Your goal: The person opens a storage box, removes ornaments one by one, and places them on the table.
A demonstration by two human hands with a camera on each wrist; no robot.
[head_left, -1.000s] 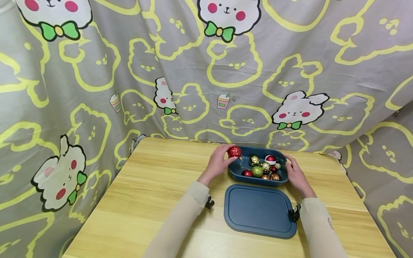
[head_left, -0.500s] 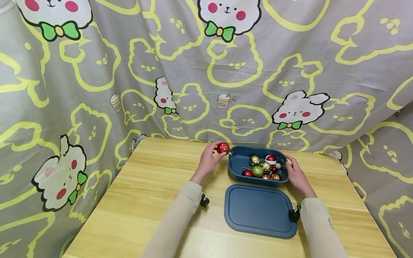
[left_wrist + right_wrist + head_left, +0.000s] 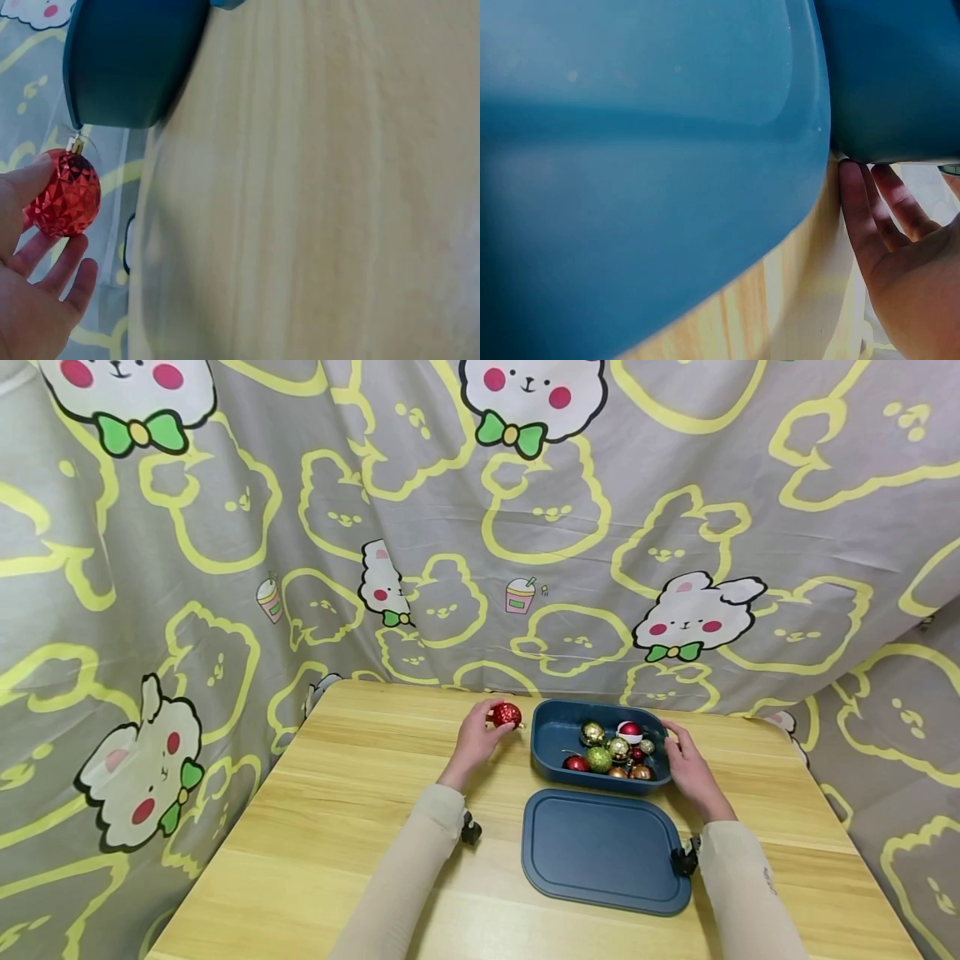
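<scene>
My left hand holds a red faceted bauble in its fingertips, just left of the dark blue box and above the wooden table. In the left wrist view the red bauble shows its gold cap, with the box beyond it. Several gold, green and red baubles lie inside the box. My right hand rests with straight fingers against the box's right wall.
The box's flat blue lid lies on the table right in front of the box; it fills the right wrist view as lid. A grey curtain with bear prints hangs round the back and sides of the table.
My left hand has carried the red bauble from over the box's left rim leftward, out over the table. My right hand has stayed at the box's right side.
</scene>
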